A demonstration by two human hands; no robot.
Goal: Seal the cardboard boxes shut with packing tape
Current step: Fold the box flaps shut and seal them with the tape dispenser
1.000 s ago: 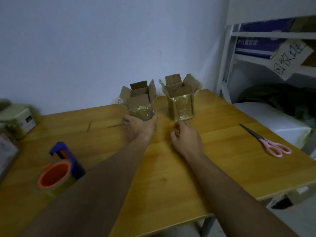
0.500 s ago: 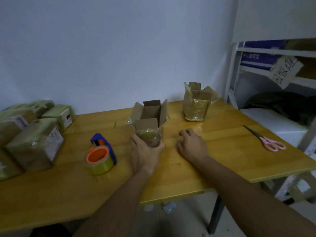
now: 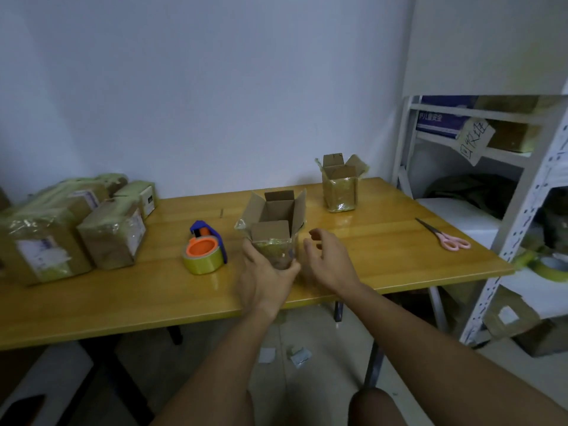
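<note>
A small cardboard box with its top flaps standing open sits near the middle of the wooden table. My left hand grips its lower front, fingers curled round it. My right hand hovers just to the right of that box, fingers loosely spread, holding nothing. A second open box stands farther back on the right. A tape dispenser, blue with an orange core and yellowish tape, lies left of the held box.
Several taped parcels are stacked at the table's left end. Pink-handled scissors lie near the right edge. A white metal shelf stands to the right, with a tape roll on it. Paper scraps lie on the floor.
My left hand has drawn the open box toward the table's front edge. My right hand has lifted off the table and spread its fingers beside the box. The view has pulled back.
</note>
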